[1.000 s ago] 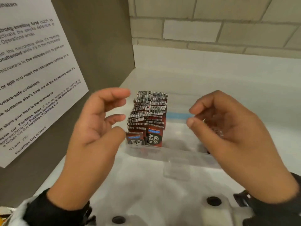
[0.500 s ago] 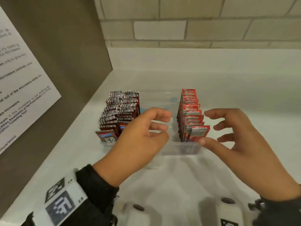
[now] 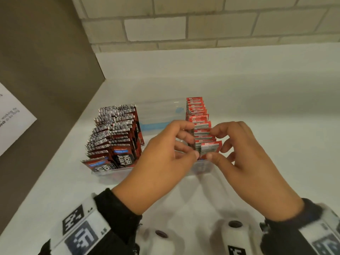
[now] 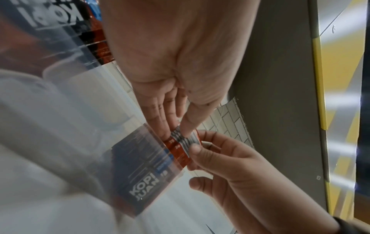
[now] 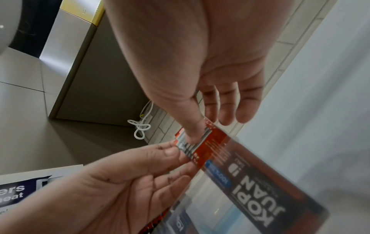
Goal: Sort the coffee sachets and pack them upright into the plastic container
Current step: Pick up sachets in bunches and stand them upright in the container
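Both hands were brought together onto the red sachets since the earlier frame. Left hand and right hand were seen pinching the front packets' tops, upright in the plastic container. Straightening judged underway; squaring the row is called for next.

Bright red sachets, dark brown-black sachets, clear container, white counter
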A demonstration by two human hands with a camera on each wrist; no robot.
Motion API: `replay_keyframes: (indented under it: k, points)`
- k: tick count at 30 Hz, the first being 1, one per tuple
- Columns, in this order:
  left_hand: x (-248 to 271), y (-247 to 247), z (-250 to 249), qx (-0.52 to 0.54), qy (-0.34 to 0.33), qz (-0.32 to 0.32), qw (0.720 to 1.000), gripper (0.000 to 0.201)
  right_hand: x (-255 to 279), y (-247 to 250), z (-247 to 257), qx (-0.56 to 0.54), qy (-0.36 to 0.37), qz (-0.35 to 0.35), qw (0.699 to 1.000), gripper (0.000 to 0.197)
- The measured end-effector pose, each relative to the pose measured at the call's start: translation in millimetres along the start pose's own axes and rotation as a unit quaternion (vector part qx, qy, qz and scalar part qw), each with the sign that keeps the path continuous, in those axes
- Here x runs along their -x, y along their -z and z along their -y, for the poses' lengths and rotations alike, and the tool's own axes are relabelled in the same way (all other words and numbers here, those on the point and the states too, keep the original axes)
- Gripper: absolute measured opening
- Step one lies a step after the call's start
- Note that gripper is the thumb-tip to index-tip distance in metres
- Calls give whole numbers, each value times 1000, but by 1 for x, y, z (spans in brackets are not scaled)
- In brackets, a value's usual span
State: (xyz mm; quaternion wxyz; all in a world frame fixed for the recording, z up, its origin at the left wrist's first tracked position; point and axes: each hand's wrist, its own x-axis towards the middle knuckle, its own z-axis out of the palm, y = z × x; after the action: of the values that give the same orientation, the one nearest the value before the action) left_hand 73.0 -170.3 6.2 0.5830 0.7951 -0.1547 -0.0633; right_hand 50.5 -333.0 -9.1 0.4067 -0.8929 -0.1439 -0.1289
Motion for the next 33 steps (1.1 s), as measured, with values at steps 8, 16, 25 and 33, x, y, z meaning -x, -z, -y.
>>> replay_keyframes:
  k: [8,16,25,33]
  points:
    - [-9,4,9,34,20,-10,999,33,-9,-1,3,20,9,9,1000,37]
    - [-3,13,11,-15,4,-5,1000,26,-11,7,5,11,-25,9,1000,24]
    - [4,21,13,-120,-31,50,991,45,-17,34,-2,-108,-33,24,993,26]
    - [5,36,-10,59,-76,-34,995,30,-56,75,16,-224,37,47,973,33]
